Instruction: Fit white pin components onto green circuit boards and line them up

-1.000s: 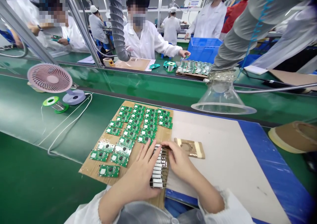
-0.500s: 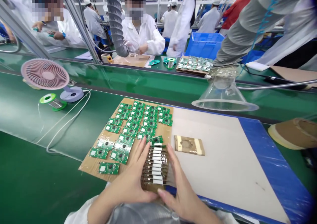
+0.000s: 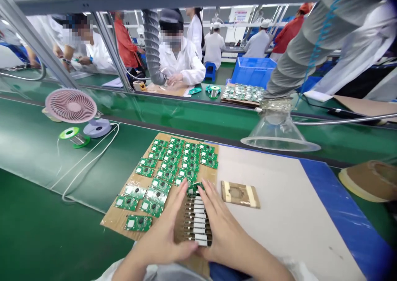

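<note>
A row of circuit boards with white parts [image 3: 199,219] stands on edge, packed close together, between my two hands at the front of the cardboard. My left hand [image 3: 166,231] is curved round its left side, fingertips by the far end and thumb at the near end. My right hand [image 3: 221,227] wraps the right side, its fingers over the boards' right edges and its thumb by the near end. A tilted green board [image 3: 192,188] shows at the far end, between my fingertips. Green circuit boards [image 3: 151,207] lie flat in columns to the left and beyond.
The cardboard sheet [image 3: 116,221] carries the flat boards. On the grey mat [image 3: 279,214] lies a brown fixture with pale tape [image 3: 240,194]. A clear extraction hood [image 3: 281,134] hangs behind. Left are a pink fan [image 3: 72,106], solder spool [image 3: 74,137] and white cable [image 3: 89,161]; right, a tape roll [image 3: 369,181].
My right hand has moved left and closed in on the row, its fingers now over the boards' right edges. Both hands' fingertips are nearer each other. The camera view has tilted up slightly.
</note>
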Motion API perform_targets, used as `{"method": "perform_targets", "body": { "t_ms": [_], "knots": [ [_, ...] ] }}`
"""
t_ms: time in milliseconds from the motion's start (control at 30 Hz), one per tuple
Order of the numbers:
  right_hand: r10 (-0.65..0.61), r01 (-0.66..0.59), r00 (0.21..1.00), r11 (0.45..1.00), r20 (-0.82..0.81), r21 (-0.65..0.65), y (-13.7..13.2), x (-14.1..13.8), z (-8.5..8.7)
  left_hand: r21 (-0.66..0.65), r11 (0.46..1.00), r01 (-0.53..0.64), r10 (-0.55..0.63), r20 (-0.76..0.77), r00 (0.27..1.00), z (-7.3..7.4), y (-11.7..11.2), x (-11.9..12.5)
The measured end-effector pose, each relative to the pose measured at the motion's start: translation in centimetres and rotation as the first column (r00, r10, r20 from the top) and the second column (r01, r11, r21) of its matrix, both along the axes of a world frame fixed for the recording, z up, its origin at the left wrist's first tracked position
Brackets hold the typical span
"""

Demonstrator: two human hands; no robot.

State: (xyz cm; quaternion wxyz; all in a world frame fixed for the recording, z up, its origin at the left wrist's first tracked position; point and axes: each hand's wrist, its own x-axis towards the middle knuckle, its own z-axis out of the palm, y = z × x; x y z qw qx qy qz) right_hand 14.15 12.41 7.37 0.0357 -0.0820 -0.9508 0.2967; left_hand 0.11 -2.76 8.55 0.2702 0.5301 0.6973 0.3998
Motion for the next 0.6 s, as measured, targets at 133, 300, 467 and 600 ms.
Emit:
{"method": "perform_targets", "body": {
  "t_ms": [133, 300, 467, 600],
  "knots": [
    [0.062, -0.064, 0.997, 0.997, 0.035, 0.032, 0.9, -1.3, 0.3, 0.014, 0.967, -0.256, 0.256, 0.004, 0.967, -1.5, 2.4, 0.4],
    [0.150, -0.147, 0.988, 0.985, -0.033, 0.092, 2.3, -2.6, -0.8, 0.053, 0.950, -0.308, 0.312, -0.217, 0.925, -4.1, 3.7, 0.9],
    [0.112, -0.107, 0.994, 0.975, -0.015, 0.195, 2.1, -3.3, -1.9, 0.149, 0.947, -0.284, 0.308, -0.173, 0.936, -5.1, 3.8, 0.5],
    [0.103, -0.052, 0.990, 0.907, -0.099, 0.417, 1.8, -3.4, -3.0, 0.159, 0.943, -0.293, 0.307, -0.073, 0.949, -6.5, 3.8, 0.0]
  ]
}}
